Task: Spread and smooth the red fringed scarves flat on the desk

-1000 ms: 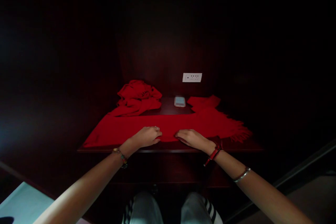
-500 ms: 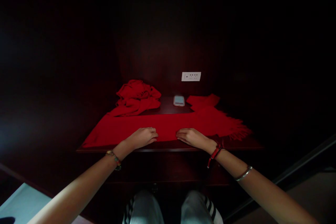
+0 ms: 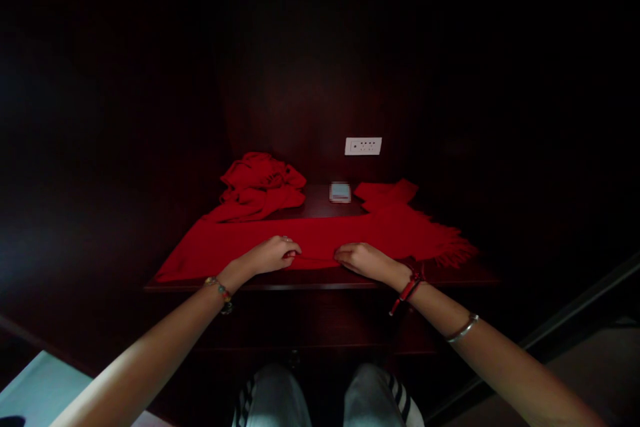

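Note:
A red fringed scarf lies lengthwise across the dark wooden desk, its tassels spread at the right end. At the left rear the same red cloth rises into a crumpled heap. My left hand has its fingers curled and pinches the scarf near its front edge, which lifts slightly there. A short way to the right, my right hand grips that front edge too, fingers pressed together on the fabric. The fingertips of both hands are partly hidden.
A small pale blue boxlike item sits at the back of the desk. Above it, a white power socket is set in the dark rear panel. My knees are below the desk edge, and dark walls stand on both sides.
My left hand has risen slightly and its fingers have curled in, raising a small fold at the scarf's front edge. My right hand has barely moved.

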Demonstrator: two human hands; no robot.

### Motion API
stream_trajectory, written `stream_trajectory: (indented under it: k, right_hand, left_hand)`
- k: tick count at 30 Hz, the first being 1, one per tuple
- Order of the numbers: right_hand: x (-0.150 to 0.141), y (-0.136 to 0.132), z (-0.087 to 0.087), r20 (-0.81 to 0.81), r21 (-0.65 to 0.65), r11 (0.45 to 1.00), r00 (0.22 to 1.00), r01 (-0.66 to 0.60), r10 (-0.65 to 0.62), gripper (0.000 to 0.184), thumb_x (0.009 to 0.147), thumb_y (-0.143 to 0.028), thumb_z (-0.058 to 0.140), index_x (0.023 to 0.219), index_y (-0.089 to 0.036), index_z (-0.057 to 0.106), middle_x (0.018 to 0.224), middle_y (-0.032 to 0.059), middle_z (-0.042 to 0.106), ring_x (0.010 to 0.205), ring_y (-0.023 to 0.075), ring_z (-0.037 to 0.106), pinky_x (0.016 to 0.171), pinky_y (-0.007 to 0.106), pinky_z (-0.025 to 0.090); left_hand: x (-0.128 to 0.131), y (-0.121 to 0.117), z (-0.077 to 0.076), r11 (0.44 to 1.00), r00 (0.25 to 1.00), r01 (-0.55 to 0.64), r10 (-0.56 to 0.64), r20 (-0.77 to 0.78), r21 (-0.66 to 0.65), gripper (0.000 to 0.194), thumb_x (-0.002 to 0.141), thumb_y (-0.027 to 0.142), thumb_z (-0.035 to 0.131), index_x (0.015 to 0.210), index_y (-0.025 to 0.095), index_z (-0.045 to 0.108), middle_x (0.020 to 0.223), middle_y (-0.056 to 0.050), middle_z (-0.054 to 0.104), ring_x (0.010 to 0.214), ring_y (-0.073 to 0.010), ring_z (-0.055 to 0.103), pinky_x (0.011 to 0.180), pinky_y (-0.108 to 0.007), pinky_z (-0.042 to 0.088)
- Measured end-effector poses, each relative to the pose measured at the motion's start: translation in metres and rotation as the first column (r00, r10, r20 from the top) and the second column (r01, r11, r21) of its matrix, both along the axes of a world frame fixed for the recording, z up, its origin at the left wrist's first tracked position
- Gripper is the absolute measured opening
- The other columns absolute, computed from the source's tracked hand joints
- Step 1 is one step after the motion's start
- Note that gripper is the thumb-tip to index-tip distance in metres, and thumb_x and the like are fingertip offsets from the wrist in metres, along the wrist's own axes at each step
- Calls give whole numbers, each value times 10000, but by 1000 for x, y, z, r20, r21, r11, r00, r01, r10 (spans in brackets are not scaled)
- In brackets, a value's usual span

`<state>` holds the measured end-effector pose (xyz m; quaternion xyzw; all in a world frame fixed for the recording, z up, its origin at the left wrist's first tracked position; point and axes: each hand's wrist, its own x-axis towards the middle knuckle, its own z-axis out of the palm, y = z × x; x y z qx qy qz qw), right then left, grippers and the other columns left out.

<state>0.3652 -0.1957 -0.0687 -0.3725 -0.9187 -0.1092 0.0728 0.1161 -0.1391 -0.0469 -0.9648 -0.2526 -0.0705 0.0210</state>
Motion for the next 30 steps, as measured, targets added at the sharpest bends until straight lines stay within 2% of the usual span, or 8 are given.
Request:
stream_trajectory:
  k: [3,7,12,16,21,25,27,30]
  right_hand:
    - [-2,-2,1,46,55,997,997,56,-58,210,865,-190,351,856,-152,557,795,60,569,719,131,537,634,227,387]
    - [-2,-5,2,-23,117,988,995,96,-94,225,875,-200,318,875,-154,538,801,56,559,708,127,524,637,231,380]
    - [-2,-6,0,1,108,994,1000,-3,3,228,872,-193,314,852,-153,538,799,55,559,722,136,514,673,245,386]
    - [-2,-8,-3,0,81,996,1000,-31,31,235,868,-200,321,858,-155,551,832,65,565,765,146,516,715,261,394]
    - [4,-9,-3,-109,-6,999,993,-51,50,287,877,-249,309,892,-173,585,905,70,581,848,149,531,768,268,402]
    - [-2,0,-3,-235,-69,997,972,-36,19,354,888,-293,274,949,-171,600,981,72,591,916,149,529,841,273,384]
    - [-10,6,-7,-289,-75,996,955,44,-64,388,884,-342,269,1070,-156,554,1099,88,552,1031,164,476,911,295,337]
    - [-21,13,-16,-270,-160,962,927,222,-259,514,862,-444,261,1261,-141,375,1289,109,397,1193,205,322,987,377,238]
  left_hand:
    - [-2,0,7,1000,1000,6,-5,21,-14,237,782,139,419,953,172,580,857,-31,609,793,-128,544,758,-224,392]
    - [-5,-7,16,1000,1000,13,-13,26,-21,229,793,147,409,940,167,583,863,-39,595,794,-128,536,751,-220,389]
    - [-8,-11,6,992,997,75,-75,8,-101,214,794,139,414,901,179,595,846,-26,592,797,-121,532,762,-218,381]
    - [-12,-10,-2,977,993,94,-79,87,-190,188,806,229,448,907,182,600,859,-25,581,821,-121,526,782,-225,379]
    - [-13,-9,2,939,979,142,-87,183,-312,267,846,287,383,817,188,629,1094,-41,524,994,-122,484,890,-234,333]
    - [4,-2,-8,953,965,48,33,260,-298,333,874,311,293,906,183,599,1164,-45,510,1066,-117,451,938,-244,304]
    - [15,2,-20,967,963,-70,130,236,-244,364,870,356,283,1086,182,518,1227,-64,466,1135,-143,396,966,-293,280]
    - [23,4,-37,962,966,-229,244,86,-152,476,846,445,284,1257,217,355,1341,-66,327,1239,-206,245,997,-422,198]
